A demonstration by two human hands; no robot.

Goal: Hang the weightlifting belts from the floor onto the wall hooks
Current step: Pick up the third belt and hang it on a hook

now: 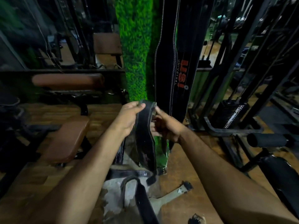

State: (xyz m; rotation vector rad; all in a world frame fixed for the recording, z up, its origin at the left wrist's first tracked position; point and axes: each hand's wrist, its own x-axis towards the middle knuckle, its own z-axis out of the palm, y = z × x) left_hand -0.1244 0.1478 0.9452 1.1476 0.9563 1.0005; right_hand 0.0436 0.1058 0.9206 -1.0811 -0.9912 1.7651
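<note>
While both hands (129,117) pinch it: stitched black leather belt (144,135).

The wooden floor (186,162) is carrying black belts (142,196) lying near the middle, with a bench (64,139) standing at the left.

- A dim gym room under low light.
- A wall column (134,46) clad in bright green artificial grass stands at centre.
- The floor (186,159) is brown wood-look, with a worn grey patch (113,196) near the column's foot.
- Brown padded benches (64,139) on black frames stand to the left.
- A black weight-stack machine (229,113) stands to the right.
</note>
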